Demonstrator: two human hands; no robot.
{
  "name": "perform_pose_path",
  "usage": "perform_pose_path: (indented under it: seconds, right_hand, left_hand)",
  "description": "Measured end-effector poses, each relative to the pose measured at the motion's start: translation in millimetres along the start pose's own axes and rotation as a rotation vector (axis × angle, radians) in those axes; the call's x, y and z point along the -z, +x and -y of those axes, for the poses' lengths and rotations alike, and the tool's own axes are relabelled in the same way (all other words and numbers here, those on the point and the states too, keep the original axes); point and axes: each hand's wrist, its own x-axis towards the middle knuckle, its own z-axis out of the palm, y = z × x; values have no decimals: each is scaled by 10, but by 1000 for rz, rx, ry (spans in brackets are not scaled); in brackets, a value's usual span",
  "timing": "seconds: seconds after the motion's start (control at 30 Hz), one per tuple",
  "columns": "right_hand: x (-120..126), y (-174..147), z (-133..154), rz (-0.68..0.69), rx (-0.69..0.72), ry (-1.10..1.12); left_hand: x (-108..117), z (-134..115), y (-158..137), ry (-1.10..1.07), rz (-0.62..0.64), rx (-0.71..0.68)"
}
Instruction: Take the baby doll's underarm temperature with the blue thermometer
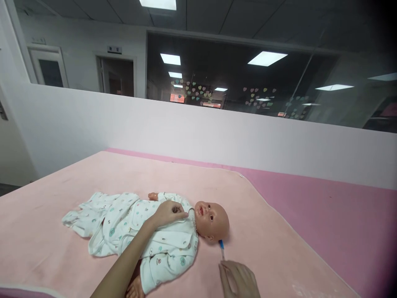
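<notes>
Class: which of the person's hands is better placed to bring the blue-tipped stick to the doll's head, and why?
Right. The right hand already holds the blue-tipped stick beside the doll's head; the left hand rests on the doll's chest.

We see a baby doll lying on its back across a blanket spread over the bed, its head toward our right and its legs toward our left. Our left hand rests on the doll's chest, just left of the head. A thermometer lies on the blanket just in front of the head, and our right hand touches its near end. Behind the bed runs a low partition wall, with a glass window above it and two doors behind it to the left
</notes>
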Motion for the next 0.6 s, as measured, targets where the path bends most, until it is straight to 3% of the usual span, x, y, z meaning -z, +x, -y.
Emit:
perform_pose_path:
  seconds: [0.07,0.17,0.3,0.43,0.6]
  right_hand:
    - [-77,275,152,11,10,95]
    - [-240,654,319,161,139,205]
    - [-489,956,353,159,272,305]
    - [-695,1029,329,97,330,323]
    - [-861,888,405,-22,240,288]
  left_hand:
    - [33,-7,-22,-71,54,-19]
    - [72,-12,-30,-102,121,-15]
    - [75,-8,-36,-93,127,-33]
    - [66,7,-41,-102,131,-41]
    - [79,38,-31,-153,152,9]
